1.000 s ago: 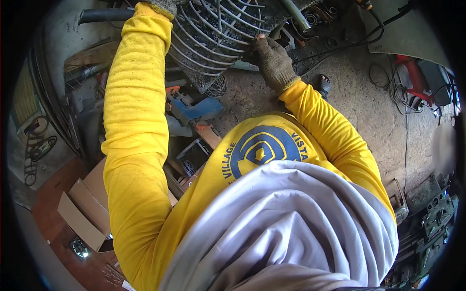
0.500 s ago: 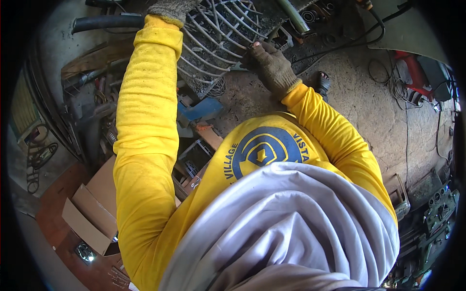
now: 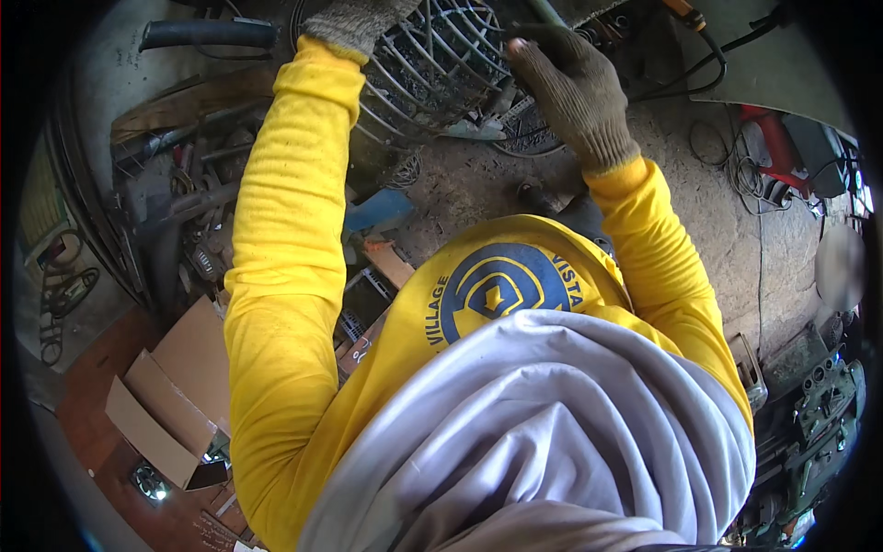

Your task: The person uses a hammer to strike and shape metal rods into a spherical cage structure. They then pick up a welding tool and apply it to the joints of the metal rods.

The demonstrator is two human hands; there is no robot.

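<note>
My left hand (image 3: pixel 361 22), in a grey-brown knit glove, is at the top edge beside a curved metal rack of thin grey rods (image 3: pixel 405 92). Its fingers run out of the picture, so its grip is hidden. To the right of the rack is my right hand (image 3: pixel 581 97), in a brown glove with a bare thumb tip showing. The thumb lies close against the curled fingers, and anything between them is hidden. A greenish metal pipe (image 3: pixel 544 11) rises just beyond this hand. Coiled wire (image 3: pixel 529 129) lies on the floor below the right hand.
A black hose (image 3: pixel 210 35) and wooden board (image 3: pixel 189 103) lie at the upper left. Open cardboard boxes (image 3: pixel 166 405) stand lower left, near a blue piece (image 3: pixel 379 210). On the right are a red-and-grey machine (image 3: pixel 782 152), loose cables (image 3: pixel 750 179) and metal parts (image 3: pixel 828 405).
My right hand has moved right and away from the rack's end, turning more upright. My left hand has shifted slightly right, and the rack has tilted with it.
</note>
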